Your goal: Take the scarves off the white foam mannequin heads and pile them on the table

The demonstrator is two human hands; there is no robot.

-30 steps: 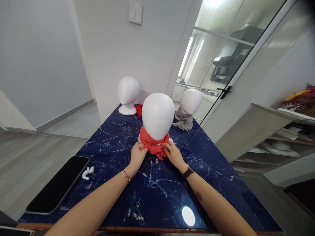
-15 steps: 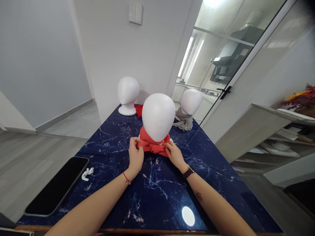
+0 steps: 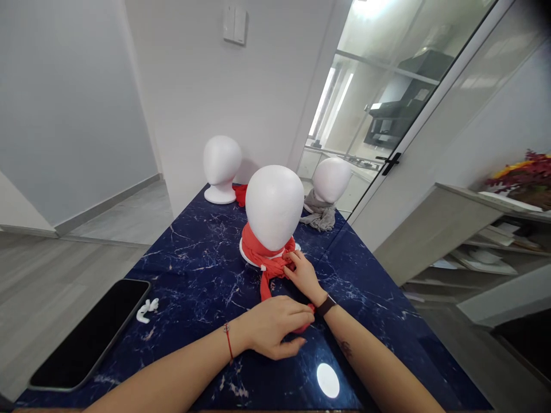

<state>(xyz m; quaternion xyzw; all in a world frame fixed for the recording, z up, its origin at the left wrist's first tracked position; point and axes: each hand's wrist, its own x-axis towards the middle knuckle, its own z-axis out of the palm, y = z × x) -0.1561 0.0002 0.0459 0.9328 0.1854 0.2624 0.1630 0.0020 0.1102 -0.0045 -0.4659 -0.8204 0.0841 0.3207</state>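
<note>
Head: shelf [image 3: 430,229] holds papers [image 3: 482,264], right hand [image 3: 304,276] scarf [image 3: 253,244].

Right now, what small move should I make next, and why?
I'd probably bring the left hand up toward the bunched red scarf below the front mannequin head: it seems to grip part of the scarf away from the head, while the right hand is at the folds, able to steady them.
</note>
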